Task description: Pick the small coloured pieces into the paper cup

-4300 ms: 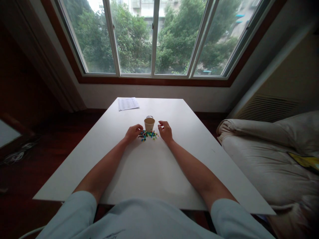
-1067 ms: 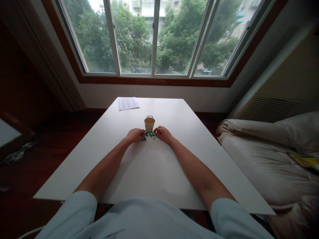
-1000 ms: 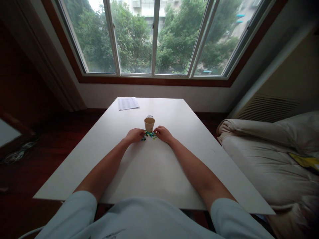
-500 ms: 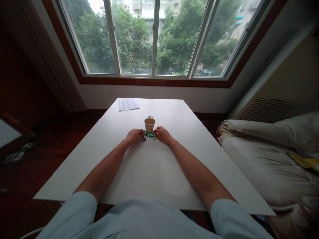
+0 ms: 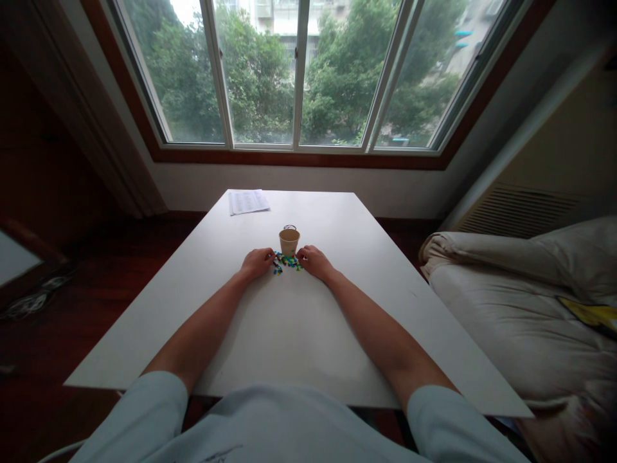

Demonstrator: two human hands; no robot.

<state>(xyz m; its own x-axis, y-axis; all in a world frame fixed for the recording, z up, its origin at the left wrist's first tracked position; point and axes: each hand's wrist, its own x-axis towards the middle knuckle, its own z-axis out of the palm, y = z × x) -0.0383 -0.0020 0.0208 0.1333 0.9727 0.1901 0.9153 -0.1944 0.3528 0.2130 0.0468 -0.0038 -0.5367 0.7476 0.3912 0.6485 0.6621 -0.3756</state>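
Observation:
A small pile of tiny coloured pieces (image 5: pixel 288 262), blue, green and yellow, lies on the white table (image 5: pixel 289 334) just in front of a tan paper cup (image 5: pixel 289 241). My left hand (image 5: pixel 257 262) rests on the table at the pile's left edge, fingers curled towards the pieces. At the pile's right edge, the fingertips of my right hand (image 5: pixel 313 260) touch the pieces. Whether either hand pinches a piece is too small to tell. The cup stands upright, and a thin dark wire loop shows at its far rim.
A printed sheet of paper (image 5: pixel 248 201) lies at the table's far left corner. A padded cream cushion or mattress (image 5: pixel 520 308) sits beside the table's right edge. Large windows (image 5: pixel 299 71) fill the wall beyond, and cables lie on the dark floor at left.
Over four seconds both hands closed in on the pile from either side. In the last half second my left hand drew slightly left, uncovering more pieces; my right hand barely moved.

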